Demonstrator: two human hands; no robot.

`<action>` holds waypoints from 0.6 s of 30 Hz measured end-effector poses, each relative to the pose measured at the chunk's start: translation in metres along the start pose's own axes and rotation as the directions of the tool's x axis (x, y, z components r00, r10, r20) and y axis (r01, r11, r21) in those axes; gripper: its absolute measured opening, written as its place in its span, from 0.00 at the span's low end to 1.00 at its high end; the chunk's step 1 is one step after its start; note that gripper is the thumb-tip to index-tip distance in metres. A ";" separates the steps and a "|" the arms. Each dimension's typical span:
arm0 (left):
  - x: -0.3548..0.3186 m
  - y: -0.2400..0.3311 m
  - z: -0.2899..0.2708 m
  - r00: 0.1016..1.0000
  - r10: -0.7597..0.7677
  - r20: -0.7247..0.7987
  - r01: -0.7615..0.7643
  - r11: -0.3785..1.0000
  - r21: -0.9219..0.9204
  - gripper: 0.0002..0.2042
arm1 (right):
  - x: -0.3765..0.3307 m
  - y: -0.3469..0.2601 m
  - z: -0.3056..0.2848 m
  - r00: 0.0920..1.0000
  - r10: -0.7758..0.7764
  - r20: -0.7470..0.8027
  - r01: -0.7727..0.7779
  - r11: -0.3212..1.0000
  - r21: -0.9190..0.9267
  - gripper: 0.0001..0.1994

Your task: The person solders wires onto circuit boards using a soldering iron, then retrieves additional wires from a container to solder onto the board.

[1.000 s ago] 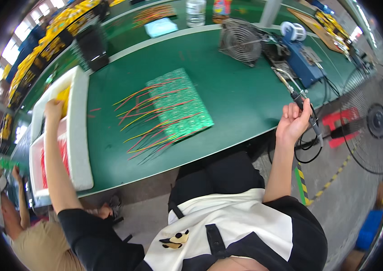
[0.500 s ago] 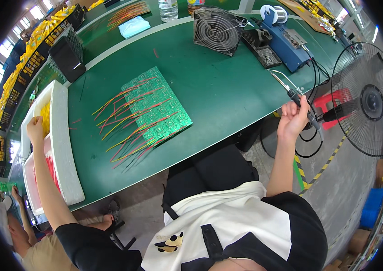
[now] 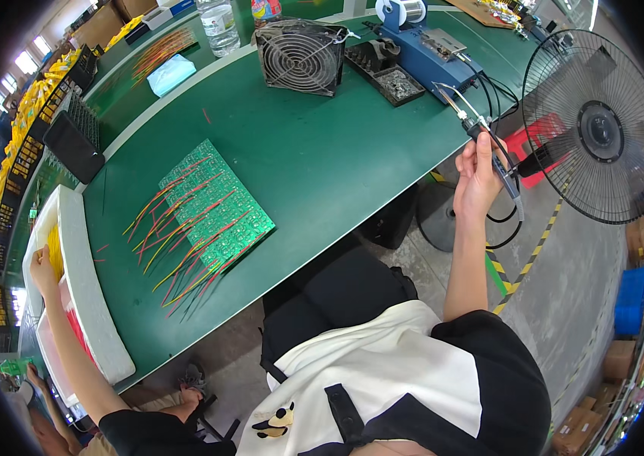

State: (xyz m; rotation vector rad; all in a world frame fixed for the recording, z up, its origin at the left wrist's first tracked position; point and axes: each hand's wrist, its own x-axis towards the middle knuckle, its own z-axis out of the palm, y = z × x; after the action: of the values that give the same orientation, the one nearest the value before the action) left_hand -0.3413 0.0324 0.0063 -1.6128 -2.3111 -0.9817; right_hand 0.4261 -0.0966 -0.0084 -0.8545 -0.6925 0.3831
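Observation:
My right hand (image 3: pixel 477 176) is wrapped round the handle of a soldering iron (image 3: pixel 500 169), its metal tip and thin feed tube pointing up and left over the table's edge. On the far left, my left hand (image 3: pixel 45 275) is at the yellow wires (image 3: pixel 56 251) in a white foam box (image 3: pixel 100 304). Its fingers are curled closed; what they pinch is too small to make out. Red wires (image 3: pixel 79 334) lie in the box's nearer compartment. Between my hands a green circuit board panel (image 3: pixel 223 205) lies on the table, with red and yellow wires (image 3: pixel 177 224) sticking out over its left side.
A square fan (image 3: pixel 300 59), a tip stand with tray (image 3: pixel 390 76) and a blue soldering station (image 3: pixel 432 53) with a solder spool stand at the back. A round fan (image 3: pixel 599 129) is at right. A phone (image 3: pixel 72 148) leans far left. Another person's arm (image 3: pixel 52 403) shows lower left.
The view has shifted, so the table things sit further left in it. My left hand stays at the yellow wires, and the soldering iron remains in my right hand.

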 end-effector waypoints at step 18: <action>0.030 -0.060 0.005 0.997 -0.043 0.060 0.049 0.994 -0.097 0.17 | 0.040 0.020 -0.022 0.999 0.006 -0.044 -0.012 0.991 -0.137 0.08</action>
State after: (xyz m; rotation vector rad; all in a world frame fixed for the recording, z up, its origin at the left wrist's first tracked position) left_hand -0.4054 0.0469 -0.0085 -1.6517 -2.3829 -1.0895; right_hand 0.4694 -0.0742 -0.0189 -0.9935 -0.6803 0.3266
